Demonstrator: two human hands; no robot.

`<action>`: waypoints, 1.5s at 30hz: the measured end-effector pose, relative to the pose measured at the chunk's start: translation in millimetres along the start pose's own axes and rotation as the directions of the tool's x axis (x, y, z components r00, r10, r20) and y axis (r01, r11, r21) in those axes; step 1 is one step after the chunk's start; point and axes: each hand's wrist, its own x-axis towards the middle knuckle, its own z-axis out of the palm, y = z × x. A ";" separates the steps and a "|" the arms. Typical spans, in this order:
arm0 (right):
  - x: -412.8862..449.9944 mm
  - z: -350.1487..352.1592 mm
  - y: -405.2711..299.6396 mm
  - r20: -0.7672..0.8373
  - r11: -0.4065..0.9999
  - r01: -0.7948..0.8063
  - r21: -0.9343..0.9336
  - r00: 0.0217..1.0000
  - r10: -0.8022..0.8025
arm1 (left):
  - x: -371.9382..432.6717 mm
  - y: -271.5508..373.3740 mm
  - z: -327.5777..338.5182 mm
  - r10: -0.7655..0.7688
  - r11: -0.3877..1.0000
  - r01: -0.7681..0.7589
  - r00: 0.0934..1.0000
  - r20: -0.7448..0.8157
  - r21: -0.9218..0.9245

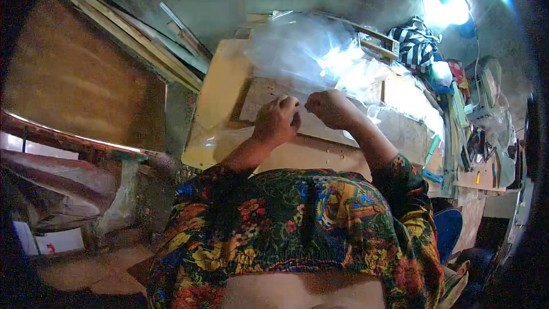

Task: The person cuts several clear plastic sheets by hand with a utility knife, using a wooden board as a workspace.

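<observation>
My left hand [278, 119] is raised over the work table [223, 66], its fingers curled. Close to its right, my right hand [328, 107] has its fingertips pinched together and points toward the left one. Something small and pale may lie between the fingertips, but it is too blurred to name. Beneath both hands lies a flat greyish-brown board [257, 94]. Clear plastic sheeting or bags [291, 51] spread beyond the hands, with a bright glare on their right part.
A wooden frame [377, 43] stands behind the plastic. A striped black-and-white bundle [414, 45] sits at the back right. On the right side are a green-handled tool [432, 149], a blue tool [432, 176] and several hand tools. Long wooden boards [141, 43] lean at the left.
</observation>
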 end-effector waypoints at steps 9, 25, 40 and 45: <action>1.9 -5.9 -15.8 -0.008 0.953 -0.197 0.232 0.979 0.205 | -0.5 -26.9 -19.3 0.088 0.969 -0.056 0.988 -0.125 0.239; -18.0 -20.7 11.4 0.094 0.832 -0.420 0.363 0.905 0.416 | 20.7 -80.3 -64.8 -0.344 0.834 0.481 0.836 0.427 -0.270; -30.5 10.3 28.4 -0.356 0.968 -0.147 0.204 0.910 0.213 | 25.1 -54.5 -71.1 -0.211 0.954 0.269 0.915 0.344 -0.130; -28.5 18.1 32.7 -0.294 0.916 -0.156 0.371 0.915 0.275 | 21.1 -56.9 -74.5 -0.167 0.892 0.295 0.919 0.358 -0.341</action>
